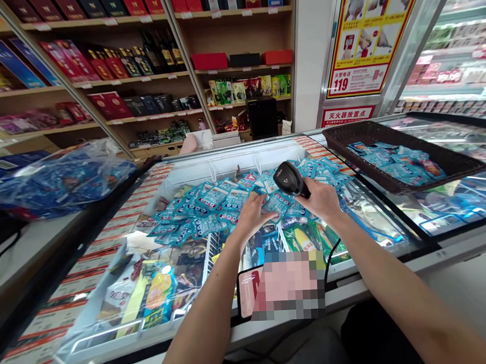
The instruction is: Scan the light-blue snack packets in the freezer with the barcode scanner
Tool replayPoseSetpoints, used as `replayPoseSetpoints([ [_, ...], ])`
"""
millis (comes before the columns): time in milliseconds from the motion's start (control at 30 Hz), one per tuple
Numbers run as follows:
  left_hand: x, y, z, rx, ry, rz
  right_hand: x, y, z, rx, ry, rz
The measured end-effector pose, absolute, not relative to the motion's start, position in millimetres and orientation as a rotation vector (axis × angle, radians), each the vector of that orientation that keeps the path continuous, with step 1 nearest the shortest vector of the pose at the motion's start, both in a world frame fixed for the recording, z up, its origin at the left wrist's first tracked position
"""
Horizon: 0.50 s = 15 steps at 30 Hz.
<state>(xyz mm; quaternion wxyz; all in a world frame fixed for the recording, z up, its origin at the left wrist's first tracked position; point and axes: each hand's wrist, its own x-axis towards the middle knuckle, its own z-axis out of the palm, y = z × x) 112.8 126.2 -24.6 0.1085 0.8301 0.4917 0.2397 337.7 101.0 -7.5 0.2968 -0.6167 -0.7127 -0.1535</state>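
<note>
My right hand [323, 201] grips a black handheld barcode scanner [289, 179] by its handle, its head raised over a heap of small blue packets [213, 196]. A black cable [330, 257] hangs below that hand. To the left, my left hand [252, 215] reaches to the heap with thumb and fingers apart; its fingertips are at a packet, though I cannot tell whether they touch it. The packets lie spread across the glass top of a chest freezer [180, 308]. Nearer to me, between my forearms, lies a phone [248, 294], partly covered by a blurred patch.
A dark brown basket [463, 167] with more blue packets stands on the freezer at the right. At the left is a clear plastic bag [69, 181] full of blue packets. Shelves [142, 82] with boxes and bottles line the back, near a black chair [263, 116].
</note>
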Motion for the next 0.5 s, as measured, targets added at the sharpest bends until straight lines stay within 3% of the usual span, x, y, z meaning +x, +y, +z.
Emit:
replayPoseSetpoints([
  [133,106.6,130.1,-20.8,2.160,1.502,0.801,337.9,101.3,-7.7,-1.640,-1.906,-0.405],
  [333,93.4,143.2,-28.5,1.740,1.420,1.302,337.9,101.4,-10.7,-1.572,-1.939,-0.400],
  [500,88.6,144.3,-30.5,1.547,1.437,1.474,337.1,100.8,-12.1,-1.491,-2.059,-0.380],
])
